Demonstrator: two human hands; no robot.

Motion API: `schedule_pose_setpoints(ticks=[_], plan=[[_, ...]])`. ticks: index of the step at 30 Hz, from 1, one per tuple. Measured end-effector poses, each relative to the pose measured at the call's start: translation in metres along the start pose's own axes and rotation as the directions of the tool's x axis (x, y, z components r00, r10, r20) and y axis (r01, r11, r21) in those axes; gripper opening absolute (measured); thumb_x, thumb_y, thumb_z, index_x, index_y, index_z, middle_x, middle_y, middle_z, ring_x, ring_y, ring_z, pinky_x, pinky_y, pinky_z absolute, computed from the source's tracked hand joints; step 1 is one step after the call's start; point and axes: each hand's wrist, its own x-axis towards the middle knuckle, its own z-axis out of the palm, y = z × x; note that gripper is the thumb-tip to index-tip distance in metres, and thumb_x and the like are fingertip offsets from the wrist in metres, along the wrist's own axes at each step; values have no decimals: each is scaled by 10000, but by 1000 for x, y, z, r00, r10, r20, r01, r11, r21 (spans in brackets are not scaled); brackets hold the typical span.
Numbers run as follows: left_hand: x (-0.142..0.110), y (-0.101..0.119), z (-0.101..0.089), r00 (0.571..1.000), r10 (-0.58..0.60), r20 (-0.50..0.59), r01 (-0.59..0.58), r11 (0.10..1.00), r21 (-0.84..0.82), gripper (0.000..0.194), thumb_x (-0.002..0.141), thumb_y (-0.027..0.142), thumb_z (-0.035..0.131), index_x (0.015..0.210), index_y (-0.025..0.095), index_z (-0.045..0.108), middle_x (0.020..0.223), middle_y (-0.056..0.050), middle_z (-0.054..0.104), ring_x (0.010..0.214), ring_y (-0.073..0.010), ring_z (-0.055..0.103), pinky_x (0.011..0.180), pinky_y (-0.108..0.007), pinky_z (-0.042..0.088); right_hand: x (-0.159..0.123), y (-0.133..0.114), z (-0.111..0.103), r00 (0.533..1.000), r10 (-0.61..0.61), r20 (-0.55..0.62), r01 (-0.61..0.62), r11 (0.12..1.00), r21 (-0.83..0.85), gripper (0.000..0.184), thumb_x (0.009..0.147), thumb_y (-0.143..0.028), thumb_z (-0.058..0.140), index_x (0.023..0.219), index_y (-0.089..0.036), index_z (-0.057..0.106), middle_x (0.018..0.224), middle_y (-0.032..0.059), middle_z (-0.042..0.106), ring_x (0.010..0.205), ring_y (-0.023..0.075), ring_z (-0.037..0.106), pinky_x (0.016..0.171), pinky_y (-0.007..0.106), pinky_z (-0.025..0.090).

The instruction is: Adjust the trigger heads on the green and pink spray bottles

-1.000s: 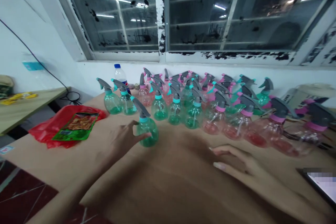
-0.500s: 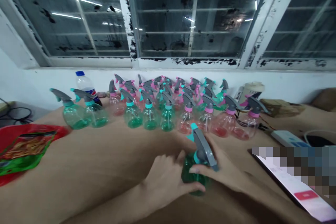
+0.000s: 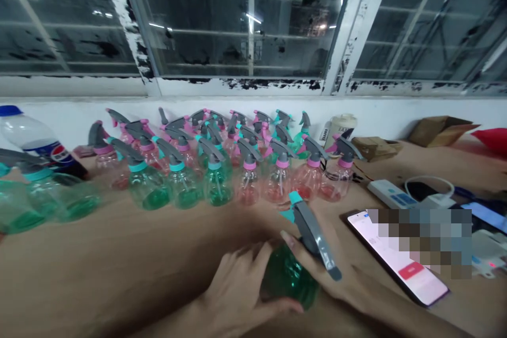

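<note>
Both my hands hold one green spray bottle (image 3: 289, 277) with a grey trigger head and teal nozzle, near the table's front edge. My left hand (image 3: 237, 296) cups the round green body from the left, fingers curled around it. My right hand (image 3: 332, 280) grips the neck and the grey trigger head from the right. Behind them stand several green spray bottles (image 3: 184, 185) and pink spray bottles (image 3: 277, 179) in rows along the brown table (image 3: 99, 264).
A phone with a lit screen (image 3: 400, 264) lies to the right. A white power strip (image 3: 390, 194) with cables, a white cup (image 3: 340, 125) and cardboard boxes (image 3: 439, 129) lie beyond. A soda bottle (image 3: 31, 142) stands far left, below the window wall.
My left hand carried the green bottle from the left of the table to the front middle, where my right hand took its head. The view swung right.
</note>
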Motion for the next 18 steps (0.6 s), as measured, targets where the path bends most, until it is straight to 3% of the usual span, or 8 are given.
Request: schedule_pose_setpoints(ticks=[4,7,10,14,18], plan=[[-13,-21,4,996,30,-89,-29,1000,7,620,844,656,425,1292,228,454,1136,-145,635,1021,-317,613,824,-476,517,6,10,6,999,-37,-21,38,999,22,99,776,-268,510,758,-254,414,697,-6,521,610,169,541,550,316,477],[-23,-36,4,987,33,-160,-22,997,69,531,875,530,469,1309,225,452,1243,-135,584,1137,-318,544,925,-508,456,12,18,12,999,-40,-11,40,999,13,113,772,-255,507,744,-250,398,661,-21,472,578,155,497,519,300,432],[-29,-49,6,987,-5,-160,26,992,125,481,877,439,506,1303,222,457,1321,-130,530,1193,-303,506,920,-485,465,19,22,15,999,-44,12,44,999,15,95,784,-261,504,757,-246,414,661,-23,478,584,156,496,526,303,413],[-31,-61,14,980,-13,-198,65,964,256,488,871,431,515,1295,195,464,1389,-156,463,1257,-322,449,974,-543,412,23,20,13,994,-7,105,2,999,52,35,824,-265,482,810,-255,452,641,-36,506,579,157,507,561,310,429],[-30,-67,20,973,18,-229,68,929,362,493,874,436,507,1292,177,476,1431,-162,408,1312,-330,381,1045,-597,310,22,16,10,989,21,146,-31,997,69,66,775,-217,477,769,-264,432,663,-32,522,613,167,529,585,314,454]])
